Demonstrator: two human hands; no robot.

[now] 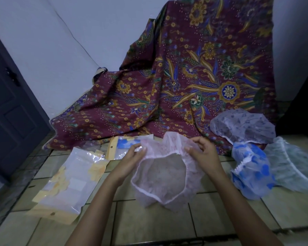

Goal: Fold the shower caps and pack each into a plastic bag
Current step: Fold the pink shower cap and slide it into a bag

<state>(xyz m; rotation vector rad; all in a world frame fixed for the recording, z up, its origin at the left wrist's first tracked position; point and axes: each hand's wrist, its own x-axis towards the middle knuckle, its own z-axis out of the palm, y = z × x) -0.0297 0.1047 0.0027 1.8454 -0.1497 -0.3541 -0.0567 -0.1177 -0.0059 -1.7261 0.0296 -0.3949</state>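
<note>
Hands grip pink shower cap at its far rim: left hand pinches left edge, right hand pinches right edge, opening hanging between.

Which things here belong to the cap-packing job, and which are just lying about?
Job: pink cap, held by left hand and right hand; blue-spotted cap; purple cap; green cap; packed yellow bag; packed blue bag.
Lying about: batik cloth; dark door.

A maroon floral batik cloth drapes down onto a beige tiled floor, against pale walls beside a dark panelled door.
</note>
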